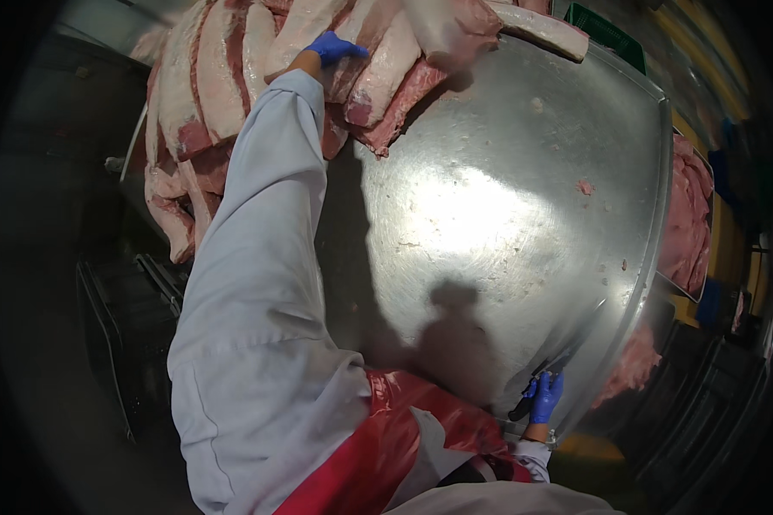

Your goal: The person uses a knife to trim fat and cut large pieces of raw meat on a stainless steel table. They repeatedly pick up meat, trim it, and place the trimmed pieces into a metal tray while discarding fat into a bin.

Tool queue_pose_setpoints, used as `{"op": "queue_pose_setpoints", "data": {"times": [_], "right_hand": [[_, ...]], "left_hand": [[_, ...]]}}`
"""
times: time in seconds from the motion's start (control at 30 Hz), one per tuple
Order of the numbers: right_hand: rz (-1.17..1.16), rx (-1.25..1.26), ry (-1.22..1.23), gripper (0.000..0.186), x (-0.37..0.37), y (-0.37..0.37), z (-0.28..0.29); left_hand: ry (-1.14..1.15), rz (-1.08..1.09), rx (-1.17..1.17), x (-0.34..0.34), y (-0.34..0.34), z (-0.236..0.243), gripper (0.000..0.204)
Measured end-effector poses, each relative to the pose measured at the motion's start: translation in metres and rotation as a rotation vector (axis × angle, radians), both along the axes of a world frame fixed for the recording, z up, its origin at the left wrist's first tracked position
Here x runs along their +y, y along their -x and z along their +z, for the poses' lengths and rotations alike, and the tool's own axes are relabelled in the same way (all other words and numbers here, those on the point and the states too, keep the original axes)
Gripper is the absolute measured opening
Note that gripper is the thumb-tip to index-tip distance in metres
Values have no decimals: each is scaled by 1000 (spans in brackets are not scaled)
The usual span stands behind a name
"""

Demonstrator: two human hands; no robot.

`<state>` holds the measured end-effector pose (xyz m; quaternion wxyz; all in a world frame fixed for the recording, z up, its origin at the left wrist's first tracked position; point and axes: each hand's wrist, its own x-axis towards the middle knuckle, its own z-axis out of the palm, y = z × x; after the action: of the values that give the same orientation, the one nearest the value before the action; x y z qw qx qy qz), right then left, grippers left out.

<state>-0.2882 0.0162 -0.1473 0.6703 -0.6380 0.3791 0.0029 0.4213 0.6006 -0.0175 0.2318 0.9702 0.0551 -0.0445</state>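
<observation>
Long slabs of raw meat with pale fat [219,73] lie side by side along the far left of the metal table. My left hand [335,49], in a blue glove, reaches far across and rests on these slabs. Its thumb stretches out to the right, apart from the other fingers, which are partly hidden. Close to the table's near right edge, my right hand [544,397], also gloved in blue, holds a knife [561,354] with a dark handle. The blade points away toward the far right and looks blurred.
The metal table [507,137] has a raised rim and a few meat scraps [585,187]. Beyond its right edge sit a container of meat [688,219] and paler trimmings [634,365]. A green crate [605,36] stands at the far right, dark crates [133,335] at left.
</observation>
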Motion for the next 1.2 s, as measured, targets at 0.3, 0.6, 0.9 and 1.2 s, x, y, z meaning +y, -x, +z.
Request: {"op": "queue_pose_setpoints", "data": {"times": [0.3,0.6,0.9,1.2], "right_hand": [[-111,63,39,14,7,-7,-2],[-100,3,43,21,6,-1,-6],[-66,-51,-20,18,8,-8,3],[101,-184,30,13,-1,-7,-9]], "left_hand": [[657,-67,240,7,10,2,61],[151,-204,-150,-26,226,-29,104],[-1,60,-103,-115,427,-95,141],[420,-149,-44,-158,325,-118,95]]}}
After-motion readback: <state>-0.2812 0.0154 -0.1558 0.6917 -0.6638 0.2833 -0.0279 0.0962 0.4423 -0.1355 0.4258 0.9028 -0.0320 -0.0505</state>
